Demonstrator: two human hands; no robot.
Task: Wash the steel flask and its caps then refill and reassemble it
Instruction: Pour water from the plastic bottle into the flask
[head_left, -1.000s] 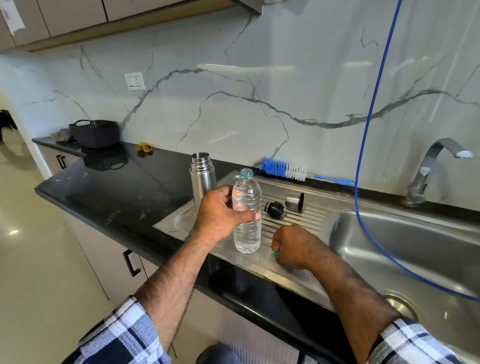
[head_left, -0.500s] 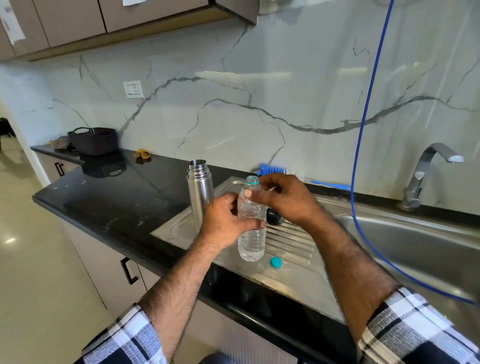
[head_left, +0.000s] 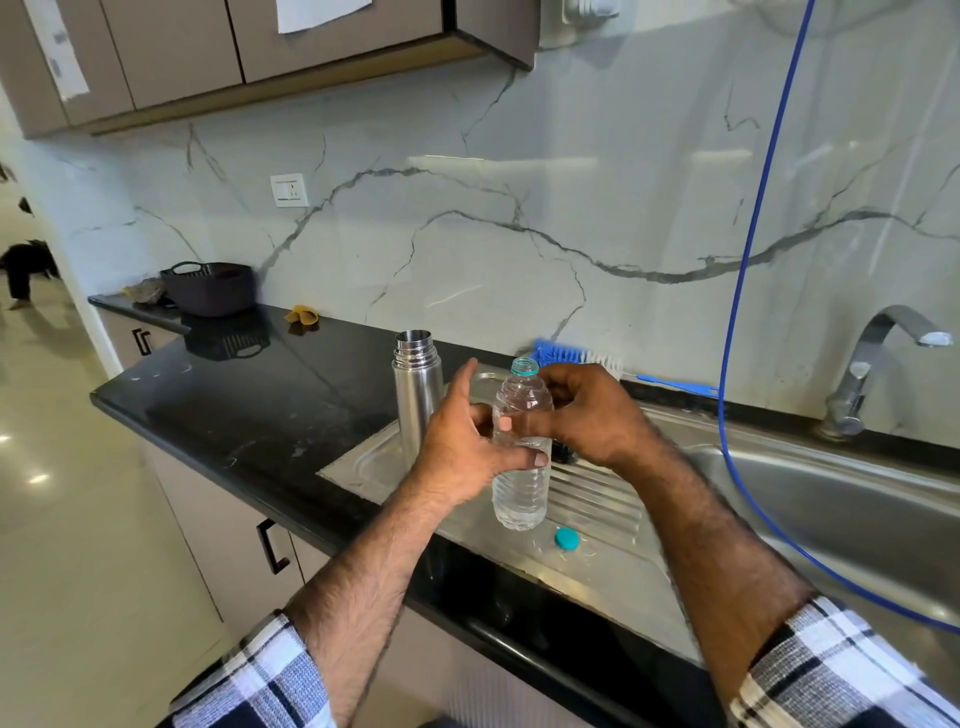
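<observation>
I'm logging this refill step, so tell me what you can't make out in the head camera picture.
- Flask caps: the right hand and water bottle hide them; only a dark sliver shows.
- Steel flask base and inside: the left hand covers the base, and the viewing angle hides the contents.
- Sink drain: cut off by the right forearm and the frame edge.

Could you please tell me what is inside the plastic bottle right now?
The bottle is uncapped and holds clear water up to about its shoulder; its teal cap lies on the drainboard. Both hands' fingers cover part of its middle.
</observation>
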